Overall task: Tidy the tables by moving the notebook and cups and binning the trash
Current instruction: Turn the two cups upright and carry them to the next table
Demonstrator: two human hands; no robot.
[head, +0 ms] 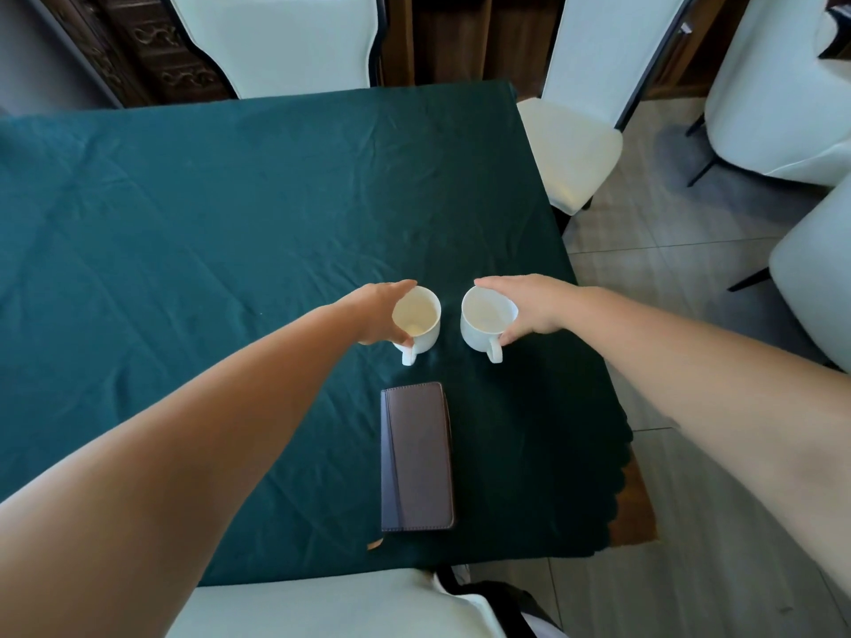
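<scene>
Two white cups stand side by side on the green tablecloth (207,214), handles pointing toward me. My left hand (377,315) grips the left cup (421,322) from its left side, fingers curled round its wall. My right hand (529,306) grips the right cup (483,322) from its right side, thumb near the handle. Both cups look empty inside. A dark brown notebook (416,458) lies closed on the cloth just in front of the cups, nearer to me, touched by neither hand.
White chairs stand at the far side (285,39), at the right edge (575,145) and directly below me (322,610). More white chairs (783,108) stand on the tiled floor to the right. The table's right edge runs just beyond my right hand.
</scene>
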